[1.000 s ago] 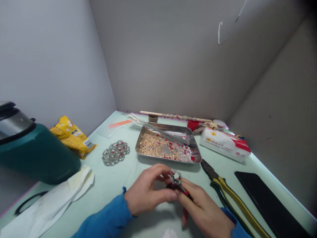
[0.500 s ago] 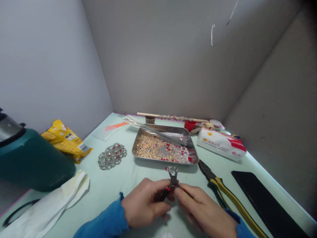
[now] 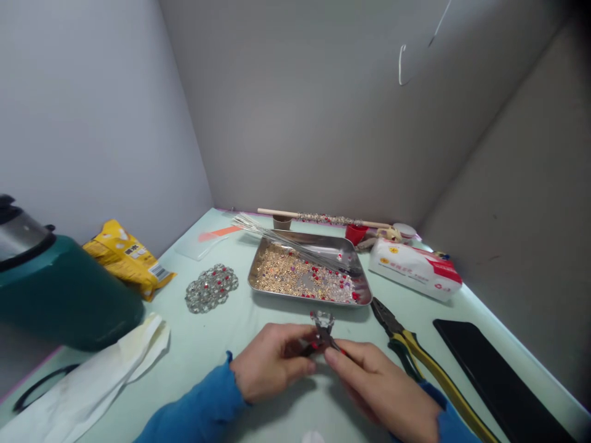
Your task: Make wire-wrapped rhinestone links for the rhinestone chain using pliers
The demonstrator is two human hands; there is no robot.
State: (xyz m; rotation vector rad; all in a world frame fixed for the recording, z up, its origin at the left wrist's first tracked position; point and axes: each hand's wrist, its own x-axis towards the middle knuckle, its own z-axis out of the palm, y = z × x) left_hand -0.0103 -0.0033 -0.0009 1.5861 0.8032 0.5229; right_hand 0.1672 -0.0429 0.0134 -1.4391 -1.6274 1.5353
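Observation:
Small dark pliers with red on the handles (image 3: 325,337) are held in front of me, their jaws pointing away. A ring of clear beads with a little red (image 3: 322,319) sits at the jaw tips; whether the jaws pinch a wire cannot be made out. My left hand (image 3: 276,362) is closed, thumb and fingers curled at the left handle. On the other handle my right hand (image 3: 376,381) is wrapped, thumb on top. Just beyond the hands stands a metal tray (image 3: 305,299) of gold, clear and red beads. Thin wires (image 3: 277,234) lie across its back.
A flat beaded piece (image 3: 211,288) lies left of the tray. Large yellow-handled pliers (image 3: 427,360), a black phone-like slab (image 3: 489,369) and a tissue pack (image 3: 413,267) are right. A green bottle (image 3: 69,289), yellow packet (image 3: 127,258) and white cloth (image 3: 106,375) stand or lie left.
The small pliers and the bead ring have turned slightly, with the ring now showing more open. My left hand has risen a little. The whole view has shifted slightly.

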